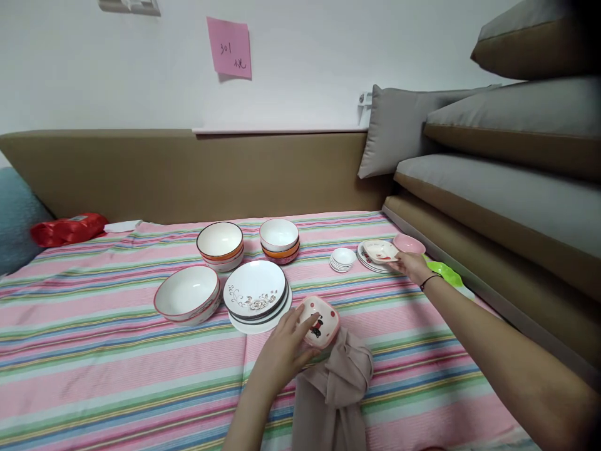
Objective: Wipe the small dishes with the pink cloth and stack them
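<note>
My left hand [287, 346] grips the left side of a small square bowl [320, 323] with red dots and a black cat inside, one finger lying over its rim. The bowl is tilted near a knotted beige cloth [350, 369]. Out to the right, my right hand [414, 268] is closed on the near right edge of a cream square dish [379, 250] with a red figure. That dish is over a small stack of plates [367, 264]; whether it touches them I cannot tell. A pink bowl [408, 243] sits just behind my right hand.
Left of centre are flowered plates [253, 285], a large red-rimmed bowl [188, 291] and two bowl stacks [220, 241] [279, 235]. Small white dishes [342, 258] stand right of centre. A green dish [444, 274] lies by the stacked cushions [502, 188]. A red package [70, 229] is far left.
</note>
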Motion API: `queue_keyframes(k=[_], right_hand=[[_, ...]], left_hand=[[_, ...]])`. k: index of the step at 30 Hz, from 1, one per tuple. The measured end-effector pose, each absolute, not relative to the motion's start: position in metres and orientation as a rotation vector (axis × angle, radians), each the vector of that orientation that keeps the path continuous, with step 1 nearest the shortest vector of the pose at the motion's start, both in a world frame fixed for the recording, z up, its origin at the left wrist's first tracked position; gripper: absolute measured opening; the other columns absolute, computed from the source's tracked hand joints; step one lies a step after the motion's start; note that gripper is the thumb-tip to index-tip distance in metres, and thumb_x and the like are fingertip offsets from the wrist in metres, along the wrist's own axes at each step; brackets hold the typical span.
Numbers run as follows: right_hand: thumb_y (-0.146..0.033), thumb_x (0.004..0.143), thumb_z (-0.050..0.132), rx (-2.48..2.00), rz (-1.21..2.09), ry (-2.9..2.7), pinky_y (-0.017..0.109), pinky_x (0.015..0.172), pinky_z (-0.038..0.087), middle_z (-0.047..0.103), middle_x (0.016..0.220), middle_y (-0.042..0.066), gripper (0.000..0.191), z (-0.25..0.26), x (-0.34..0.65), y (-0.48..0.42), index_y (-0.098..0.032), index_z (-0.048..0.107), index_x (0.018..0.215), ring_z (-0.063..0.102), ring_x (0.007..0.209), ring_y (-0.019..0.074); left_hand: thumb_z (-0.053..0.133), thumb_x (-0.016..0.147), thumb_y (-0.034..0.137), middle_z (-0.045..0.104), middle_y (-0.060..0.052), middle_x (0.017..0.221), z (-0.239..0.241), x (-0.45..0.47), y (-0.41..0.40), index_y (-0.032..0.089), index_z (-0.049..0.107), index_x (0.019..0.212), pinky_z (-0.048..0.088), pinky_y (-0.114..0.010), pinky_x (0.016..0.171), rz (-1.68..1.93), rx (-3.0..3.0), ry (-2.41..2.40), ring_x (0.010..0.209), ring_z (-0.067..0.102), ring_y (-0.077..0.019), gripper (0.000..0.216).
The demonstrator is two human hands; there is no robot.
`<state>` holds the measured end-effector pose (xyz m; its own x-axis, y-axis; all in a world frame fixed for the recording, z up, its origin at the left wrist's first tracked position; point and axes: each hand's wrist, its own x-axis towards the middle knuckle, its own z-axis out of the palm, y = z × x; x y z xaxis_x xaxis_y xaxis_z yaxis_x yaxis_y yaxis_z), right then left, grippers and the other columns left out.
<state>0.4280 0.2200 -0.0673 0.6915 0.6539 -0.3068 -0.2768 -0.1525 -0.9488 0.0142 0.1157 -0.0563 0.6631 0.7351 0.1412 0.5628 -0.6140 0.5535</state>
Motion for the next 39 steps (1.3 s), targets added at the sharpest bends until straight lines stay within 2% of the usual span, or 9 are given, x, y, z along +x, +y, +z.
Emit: queue_keyframes(k=[6, 11, 16, 25, 31, 34, 36, 39], right_hand=[[0.002, 0.068, 0.062, -1.538, 0.851, -0.35, 0.024, 0.057, 0.062, 0.063, 0.073, 0.004, 0.019, -0.071, 0.425, 0.229, -0.014, 0.056, 0.076, 0.065, 0.065, 0.0138], [0.004, 0.07, 0.058, -1.564, 0.849, -0.354, 0.02, 0.053, 0.06, 0.06, 0.068, 0.002, 0.019, -0.072, 0.424, 0.231, -0.014, 0.054, 0.07, 0.063, 0.059, 0.0114], [0.006, 0.071, 0.053, -1.576, 0.824, -0.33, 0.019, 0.05, 0.059, 0.059, 0.066, 0.002, 0.021, -0.074, 0.425, 0.23, -0.014, 0.053, 0.068, 0.062, 0.055, 0.0109], [0.008, 0.064, 0.063, -1.567, 0.83, -0.393, 0.017, 0.051, 0.059, 0.061, 0.064, 0.001, 0.024, -0.078, 0.43, 0.226, -0.015, 0.055, 0.063, 0.062, 0.055, 0.0111], [0.002, 0.064, 0.066, -1.633, 0.76, -0.472, 0.023, 0.044, 0.056, 0.06, 0.061, 0.002, 0.017, -0.07, 0.434, 0.223, -0.013, 0.059, 0.064, 0.06, 0.05, 0.013], [-0.002, 0.063, 0.068, -1.65, 0.666, -0.538, 0.023, 0.04, 0.05, 0.058, 0.06, 0.0, 0.014, -0.061, 0.432, 0.214, -0.013, 0.06, 0.068, 0.055, 0.045, 0.0112], [-0.004, 0.062, 0.069, -1.625, 0.584, -0.585, 0.02, 0.043, 0.047, 0.058, 0.064, -0.002, 0.018, -0.053, 0.422, 0.202, -0.015, 0.06, 0.073, 0.053, 0.046, 0.0088], [-0.011, 0.064, 0.066, -1.522, 0.558, -0.668, 0.021, 0.057, 0.05, 0.059, 0.073, -0.002, 0.015, -0.041, 0.39, 0.172, -0.018, 0.059, 0.075, 0.058, 0.061, 0.0096]], left_hand=[[0.058, 0.086, 0.034, 0.03, -0.006, 0.151, -0.058, 0.013, 0.117, 0.037, 0.031, 0.142, 0.035, -0.046, 0.108, 0.462, 2.375, 1.045, 0.137, 0.031, -0.0254, 0.063], [0.06, 0.084, 0.033, 0.024, -0.005, 0.154, -0.06, 0.012, 0.116, 0.038, 0.029, 0.143, 0.039, -0.043, 0.106, 0.395, 2.337, 1.072, 0.136, 0.034, -0.0253, 0.067], [0.059, 0.085, 0.034, 0.025, -0.005, 0.154, -0.058, 0.012, 0.116, 0.038, 0.028, 0.143, 0.039, -0.042, 0.106, 0.418, 2.351, 1.056, 0.135, 0.035, -0.0256, 0.066], [0.05, 0.089, 0.042, 0.025, -0.006, 0.154, -0.059, 0.011, 0.117, 0.038, 0.025, 0.145, 0.037, -0.044, 0.107, 0.406, 2.35, 1.071, 0.137, 0.033, -0.0263, 0.061], [0.048, 0.09, 0.043, 0.023, -0.006, 0.154, -0.054, 0.012, 0.115, 0.035, 0.022, 0.146, 0.039, -0.044, 0.105, 0.373, 2.3, 1.085, 0.137, 0.033, -0.0268, 0.062], [0.047, 0.091, 0.043, 0.026, -0.007, 0.153, -0.053, 0.013, 0.115, 0.033, 0.019, 0.147, 0.037, -0.043, 0.107, 0.437, 2.302, 1.062, 0.137, 0.033, -0.0252, 0.064], [0.046, 0.092, 0.043, 0.028, -0.007, 0.152, -0.053, 0.012, 0.115, 0.032, 0.018, 0.148, 0.035, -0.042, 0.109, 0.485, 2.302, 1.052, 0.137, 0.032, -0.0242, 0.064], [0.045, 0.092, 0.042, 0.031, -0.007, 0.151, -0.055, 0.011, 0.115, 0.03, 0.02, 0.147, 0.035, -0.041, 0.108, 0.535, 2.301, 1.056, 0.137, 0.033, -0.0248, 0.061]])
